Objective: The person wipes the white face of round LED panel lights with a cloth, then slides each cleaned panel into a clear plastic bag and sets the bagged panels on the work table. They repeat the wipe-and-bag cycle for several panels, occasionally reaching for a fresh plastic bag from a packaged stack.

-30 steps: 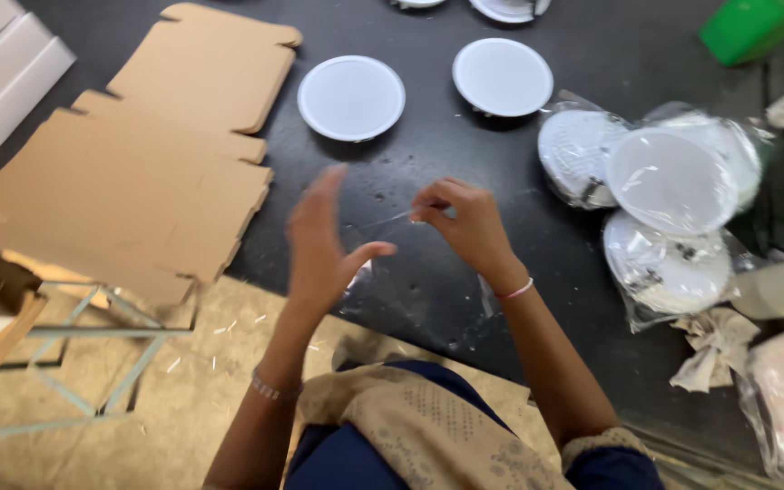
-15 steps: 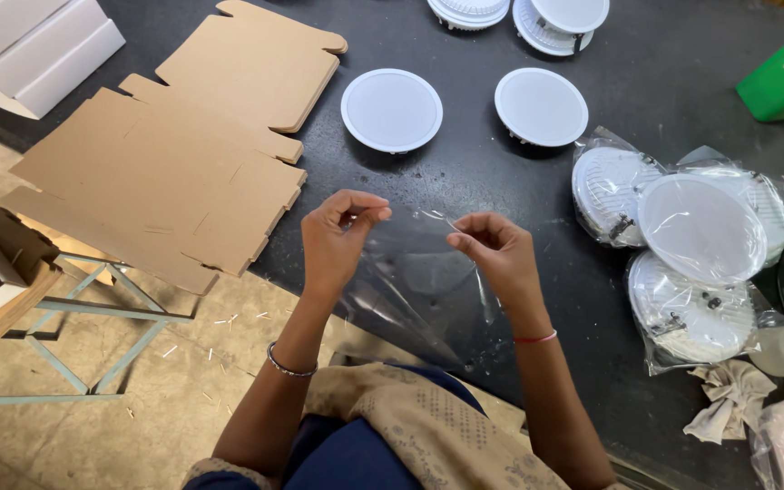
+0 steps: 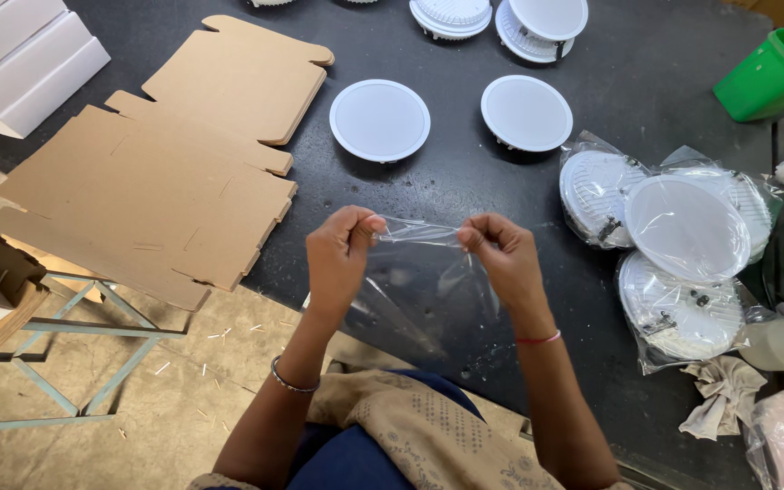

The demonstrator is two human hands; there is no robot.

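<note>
Your left hand (image 3: 342,259) and right hand (image 3: 501,259) are both pinched closed on the top edge of a clear plastic bag (image 3: 424,295), fingertips gripping the film at its two upper corners. The bag hangs between them, just above the near edge of the dark surface (image 3: 465,191), in front of your lap.

Step in hand looks like opening the bag mouth. Judgement: rub the two film layers apart between thumb and forefinger rather than pulling sideways, since stretching only seals them tighter. Keep the mouth level and wide.

Containers:
- Three bagged round lights (image 3: 673,254) piled at right, each sealed in its own clear bag, overlapping one another.
- Two unbagged white round lights (image 3: 380,120) (image 3: 527,112) lie face up on the surface beyond your hands, apart from each other.
- More lights stacked (image 3: 501,16) at the far edge, partly cut off.
- Green bin (image 3: 778,73) far right; can't tell what's inside.
- Flat cardboard box blanks (image 3: 156,181) at left, unfolded, holding nothing.
- White boxes (image 3: 15,59) far left, contents hidden.
</note>
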